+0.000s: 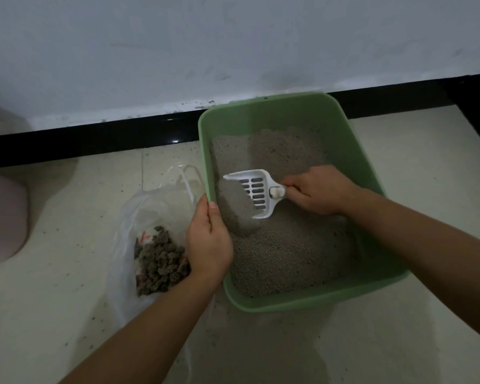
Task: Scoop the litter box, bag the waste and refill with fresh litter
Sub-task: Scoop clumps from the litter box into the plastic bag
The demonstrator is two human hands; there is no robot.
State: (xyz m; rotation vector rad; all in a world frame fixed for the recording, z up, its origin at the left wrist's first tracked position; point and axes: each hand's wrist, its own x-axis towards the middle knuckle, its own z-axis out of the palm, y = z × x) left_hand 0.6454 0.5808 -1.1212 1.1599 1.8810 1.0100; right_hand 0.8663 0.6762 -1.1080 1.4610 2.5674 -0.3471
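Item: green box, open-topped, standing on the pale floor with its far end against the black skirting; grey litter covers its bottom. Item: white slotted scoop, inside the box near the left wall, its long axis running across the box, handle to the right and blade to the left; a load of litter lies at the blade's left lip and looks to be sifting down onto the bed below. Right grip: clenched round the scoop's handle, over the middle of the box. Left grip: grasping the box's left rim, thumb on top, seemingly steadying it. Item: clear plastic bag, lying open on the floor just beside the box's left wall, outside it, with a heap of dark clumps in it; part of the waste is thus already bagged. Governing relation: the bag lies to the left of the scoop, in line with its blade, with the left rim and the left grip between them; the left grip is the nearer to the bag, the right carries the tool. Judged step: sifting; any clumps left in the blade would need lifting over that rim and tipping leftward. Fresh litter supply: not in view.
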